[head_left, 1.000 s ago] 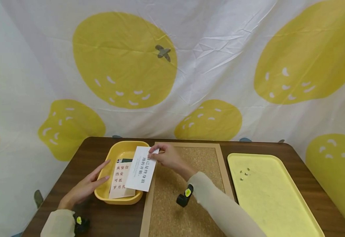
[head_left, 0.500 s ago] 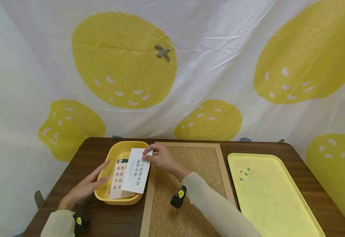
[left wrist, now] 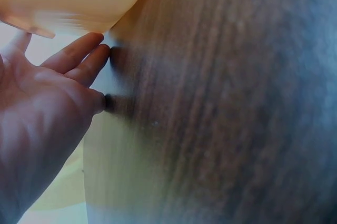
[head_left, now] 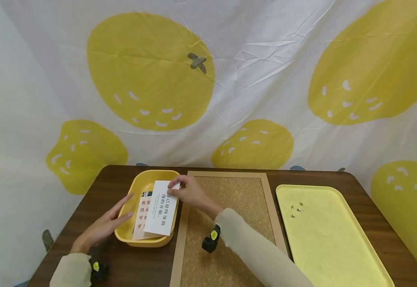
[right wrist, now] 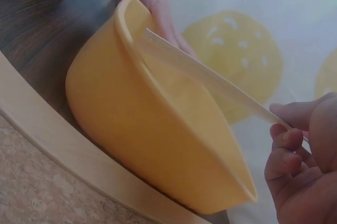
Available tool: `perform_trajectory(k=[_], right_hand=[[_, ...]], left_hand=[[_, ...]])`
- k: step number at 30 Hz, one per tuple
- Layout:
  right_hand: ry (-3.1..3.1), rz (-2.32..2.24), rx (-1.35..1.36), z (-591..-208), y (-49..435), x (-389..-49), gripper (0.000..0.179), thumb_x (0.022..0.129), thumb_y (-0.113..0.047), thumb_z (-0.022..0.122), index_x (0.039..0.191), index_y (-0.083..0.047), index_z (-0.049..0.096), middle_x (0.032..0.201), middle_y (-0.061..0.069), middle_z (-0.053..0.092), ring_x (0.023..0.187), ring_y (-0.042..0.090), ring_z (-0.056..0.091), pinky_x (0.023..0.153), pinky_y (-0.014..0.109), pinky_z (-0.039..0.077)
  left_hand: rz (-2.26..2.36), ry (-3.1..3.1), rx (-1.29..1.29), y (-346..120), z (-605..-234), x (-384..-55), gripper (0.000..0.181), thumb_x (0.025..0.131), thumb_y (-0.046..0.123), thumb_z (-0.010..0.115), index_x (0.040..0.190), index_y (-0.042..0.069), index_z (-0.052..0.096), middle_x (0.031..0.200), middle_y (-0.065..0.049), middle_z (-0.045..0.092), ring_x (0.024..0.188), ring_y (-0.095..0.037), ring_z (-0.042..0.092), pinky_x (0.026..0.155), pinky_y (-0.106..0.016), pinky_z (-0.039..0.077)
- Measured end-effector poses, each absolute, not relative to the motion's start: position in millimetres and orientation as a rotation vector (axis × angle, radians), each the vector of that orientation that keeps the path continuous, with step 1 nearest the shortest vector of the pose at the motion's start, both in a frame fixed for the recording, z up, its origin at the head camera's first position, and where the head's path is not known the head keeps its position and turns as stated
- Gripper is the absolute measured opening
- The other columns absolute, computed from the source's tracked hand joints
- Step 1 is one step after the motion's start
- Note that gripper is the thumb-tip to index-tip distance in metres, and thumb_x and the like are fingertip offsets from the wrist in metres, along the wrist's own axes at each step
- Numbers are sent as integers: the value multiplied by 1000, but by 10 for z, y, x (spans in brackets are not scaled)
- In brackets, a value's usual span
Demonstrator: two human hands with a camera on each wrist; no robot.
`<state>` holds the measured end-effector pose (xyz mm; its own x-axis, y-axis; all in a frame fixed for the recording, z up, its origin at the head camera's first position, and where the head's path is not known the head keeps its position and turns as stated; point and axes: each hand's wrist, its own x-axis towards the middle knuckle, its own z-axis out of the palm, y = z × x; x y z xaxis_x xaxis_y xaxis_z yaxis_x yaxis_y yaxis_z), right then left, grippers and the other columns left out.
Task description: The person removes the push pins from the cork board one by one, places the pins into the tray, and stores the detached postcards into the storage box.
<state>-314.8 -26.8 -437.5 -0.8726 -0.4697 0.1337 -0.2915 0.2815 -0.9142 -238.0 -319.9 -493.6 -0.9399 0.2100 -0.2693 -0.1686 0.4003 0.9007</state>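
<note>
My right hand (head_left: 190, 195) pinches the top right corner of a white card (head_left: 159, 211) with dark printed characters. The card slants over the right side of a yellow plastic basin (head_left: 143, 183), and in the right wrist view the card's edge (right wrist: 210, 79) crosses above the basin's rim. Underneath, partly covered, lie a cream card (head_left: 139, 223) with red characters and a dark green piece (head_left: 147, 194). At the basin's left side rests my left hand (head_left: 102, 227), thumb and forefinger stretched along the rim, its other fingers (left wrist: 76, 53) extended against the outside below.
A wood-framed corkboard (head_left: 230, 187) lies right of the basin, under my right forearm. Farther right is a pale yellow tray (head_left: 330, 239) with several small metallic pieces (head_left: 298, 209) near its back left. A fruit-patterned curtain (head_left: 251, 87) hangs behind the brown table (head_left: 122, 271).
My right hand has moved left with the white card, which covers more of the cream card and lies farther over the basin. My left hand has stayed at the rim.
</note>
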Motion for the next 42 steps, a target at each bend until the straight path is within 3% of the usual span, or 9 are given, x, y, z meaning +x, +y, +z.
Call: perform_trajectory(k=[9, 18, 30, 42], right_hand=[[2353, -1649, -688, -4389, -300, -3137, 8, 87, -4, 73, 95, -3, 71, 89, 4, 65, 62, 9, 50, 53, 19, 40], [2355, -1644, -669, -4405, -342, -3149, 7, 88, -5, 72, 96, -4, 71, 93, 5, 65, 64, 9, 52, 54, 19, 42], [2399, -1590, -603, -4433, -443, -3131, 6, 91, -10, 72, 97, -9, 70, 96, 1, 63, 68, 9, 53, 55, 18, 44], [2409, -1519, -565, -4531, -463, -3132, 5, 94, -14, 69, 99, -13, 69, 95, 0, 62, 70, 11, 54, 56, 21, 46]], left_hand=[[1567, 2319, 41, -3196, -4918, -2380, 71, 103, 35, 53, 160, 35, 11, 167, -14, -3, 149, -41, 10, 116, -64, 18], [1546, 2341, 43, -3195, -4912, -2378, 70, 103, 35, 52, 160, 34, 11, 166, -14, 0, 143, -35, 22, 112, -50, 34], [1548, 2340, 40, -3191, -4915, -2366, 70, 104, 35, 51, 160, 32, 10, 167, -14, -3, 148, -39, 14, 115, -58, 27], [1589, 2296, 34, -3199, -4944, -2358, 72, 103, 35, 52, 160, 32, 9, 166, -13, -3, 146, -36, 19, 112, -49, 34]])
